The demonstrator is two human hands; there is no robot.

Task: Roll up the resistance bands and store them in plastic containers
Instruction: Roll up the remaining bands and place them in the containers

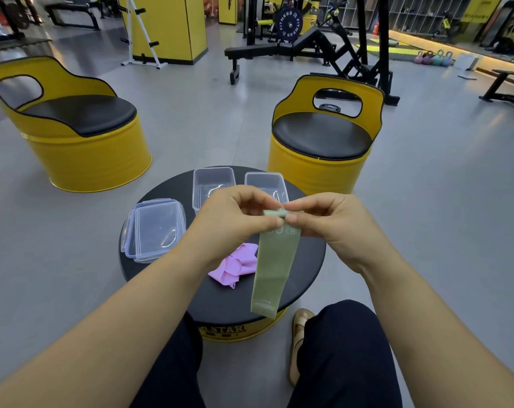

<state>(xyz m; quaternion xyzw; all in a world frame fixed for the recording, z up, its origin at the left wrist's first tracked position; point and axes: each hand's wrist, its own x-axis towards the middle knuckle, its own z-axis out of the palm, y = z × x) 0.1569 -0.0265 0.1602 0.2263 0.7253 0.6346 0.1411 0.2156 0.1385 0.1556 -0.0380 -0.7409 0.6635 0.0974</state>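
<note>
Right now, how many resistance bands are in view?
2. The green band hangs from the left hand and right hand, which pinch its rolled top end; the pink band lies crumpled on the round table. Others may be hidden behind the hands.

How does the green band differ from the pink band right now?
The green band is held up, pinched at its top by the left hand and right hand, hanging flat and straight. The pink band lies crumpled on the table, untouched. Neither is stored yet.
</note>
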